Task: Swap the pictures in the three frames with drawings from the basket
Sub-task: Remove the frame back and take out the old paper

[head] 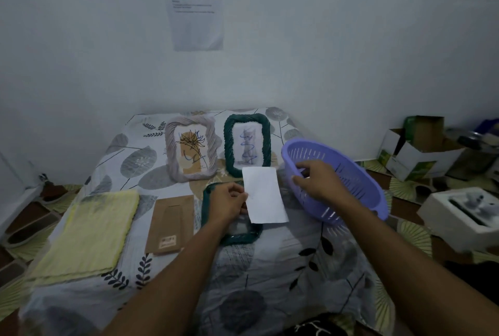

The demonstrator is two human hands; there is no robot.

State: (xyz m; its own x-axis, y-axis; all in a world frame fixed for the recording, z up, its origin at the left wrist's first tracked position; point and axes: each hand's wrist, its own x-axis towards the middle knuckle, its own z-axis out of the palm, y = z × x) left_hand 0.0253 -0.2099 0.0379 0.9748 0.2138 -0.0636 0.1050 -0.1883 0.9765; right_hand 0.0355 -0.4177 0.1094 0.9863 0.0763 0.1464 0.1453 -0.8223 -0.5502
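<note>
Reading left to right across the patterned table cover (270,268): a folded yellow cloth (91,230), a brown frame backing (170,223) lying flat, and a dark green frame (232,238) lying face down with its back open. At the rear, a pale rope-edged frame (191,148) and a second green frame (247,143) stand upright, each showing a scribbled drawing. The left hand (228,203), palm down over the open frame, pinches the left edge of a white sheet (264,195) between thumb and fingers. The right hand (316,180), arm extended and wrist bent inward, closes its fingers over the near rim of the tilted purple basket (337,173), which appears to be otherwise empty. Judged risks: the one-edge pinch may let the sheet droop or crease on insertion, and the tipped basket could slide off the table edge
</note>
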